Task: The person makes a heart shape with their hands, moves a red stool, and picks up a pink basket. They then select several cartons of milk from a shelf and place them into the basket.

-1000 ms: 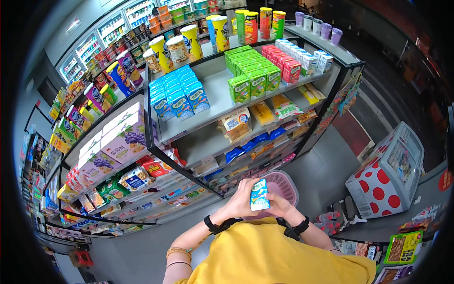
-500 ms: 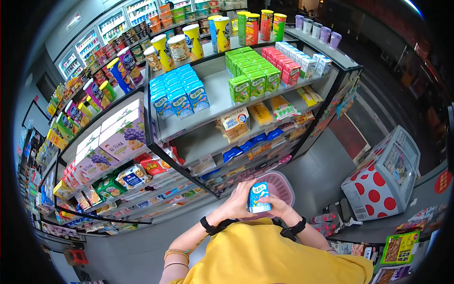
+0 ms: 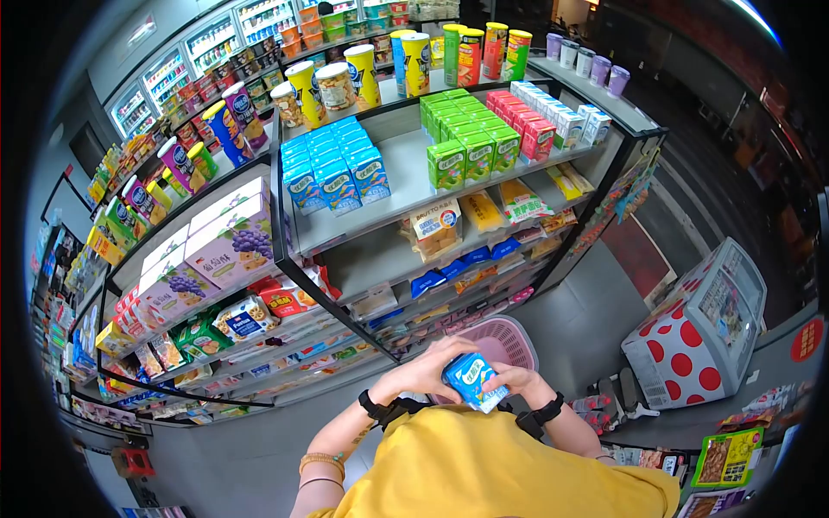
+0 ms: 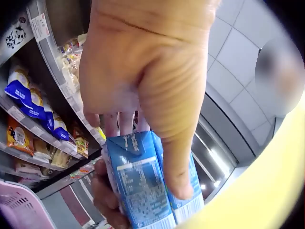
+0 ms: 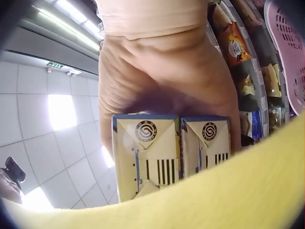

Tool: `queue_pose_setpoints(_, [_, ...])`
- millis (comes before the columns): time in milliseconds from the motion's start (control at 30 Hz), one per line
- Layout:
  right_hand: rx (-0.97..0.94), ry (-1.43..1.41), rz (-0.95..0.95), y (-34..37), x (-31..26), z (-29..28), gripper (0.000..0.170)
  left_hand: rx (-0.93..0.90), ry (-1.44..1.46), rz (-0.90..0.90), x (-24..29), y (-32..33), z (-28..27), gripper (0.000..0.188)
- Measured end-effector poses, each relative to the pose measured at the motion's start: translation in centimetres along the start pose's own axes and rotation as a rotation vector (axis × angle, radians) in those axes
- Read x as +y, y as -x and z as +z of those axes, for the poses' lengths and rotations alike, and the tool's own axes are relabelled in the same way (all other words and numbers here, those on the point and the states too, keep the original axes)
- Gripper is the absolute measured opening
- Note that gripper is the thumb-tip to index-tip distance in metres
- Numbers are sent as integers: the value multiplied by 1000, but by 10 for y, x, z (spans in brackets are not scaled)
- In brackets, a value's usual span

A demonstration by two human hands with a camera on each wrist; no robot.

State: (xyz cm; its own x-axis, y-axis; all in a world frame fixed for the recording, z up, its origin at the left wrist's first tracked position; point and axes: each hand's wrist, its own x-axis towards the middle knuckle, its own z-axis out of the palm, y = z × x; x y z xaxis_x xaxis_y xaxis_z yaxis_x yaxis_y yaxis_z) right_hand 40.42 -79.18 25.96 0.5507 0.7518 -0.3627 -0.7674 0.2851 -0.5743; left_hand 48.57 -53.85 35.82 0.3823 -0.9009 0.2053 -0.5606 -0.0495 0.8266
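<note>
Two blue drink cartons (image 3: 473,382) are held side by side in front of the chest, tilted, one broad printed face turned up. My left hand (image 3: 425,369) grips them from the left; in the left wrist view its thumb (image 4: 178,171) lies along one carton (image 4: 143,191). From the other side my right hand (image 3: 518,382) grips the pair, thumb over the front face. The right wrist view shows both pale carton bottoms (image 5: 147,152) beneath my right hand (image 5: 167,71), whose fingers are mostly hidden behind them.
A pink basket (image 3: 518,337) stands just beyond the hands, by the shelf. Rows of blue cartons (image 3: 337,177), green cartons (image 3: 471,155) and red cartons (image 3: 535,138) line the top shelf (image 3: 406,197). To the right stands a red-dotted freezer (image 3: 691,345).
The cartons have turned in the hands, from nearly upright to leaning with the top toward the left. Both hands keep hold of them, and the head view has shifted slightly.
</note>
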Motion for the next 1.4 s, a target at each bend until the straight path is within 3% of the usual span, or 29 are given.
queue_pose_setpoints(67, [-64, 44, 12, 1, -4, 0, 73, -92, 152, -33, -5, -2, 7, 87])
queue_pose_setpoints(167, [-86, 115, 48, 2, -7, -8, 77, -109, 113, -88, -2, -1, 12, 84])
queue_pose_setpoints(667, [-108, 48, 47, -13, -6, -17, 82, -20, 227, -132, -30, 11, 23, 79])
queue_pose_setpoints(833, [-28, 92, 59, -27, 7, -42, 82, 92, 164, -209, -68, 34, 44, 99])
queue_pose_setpoints(900, [50, 74, 128, -32, 17, -67, 85, 215, 113, -295, -94, 65, 58, 99])
queue_pose_setpoints(967, [193, 86, 74, -42, 39, -93, 82, 232, 71, -566, -122, 105, 72, 91])
queue_pose_setpoints(1067, [464, 11, 201, -62, 69, -138, 82, 248, 71, -1011, -173, 194, 118, 72])
queue_pose_setpoints(1100, [550, 30, 183, -72, 98, -171, 55, 268, 34, -1129, -187, 228, 140, 65])
queue_pose_setpoints(1167, [568, -26, 235, -87, 116, -203, 49, 276, -17, -1286, -206, 291, 184, 59])
queue_pose_setpoints(1233, [516, -82, 208, -103, 136, -230, 44, 304, 74, -1395, -200, 332, 217, 55])
queue_pose_setpoints(1400, [647, -27, 231, -130, 167, -280, 49, 325, 128, -1617, -164, 407, 295, 48])
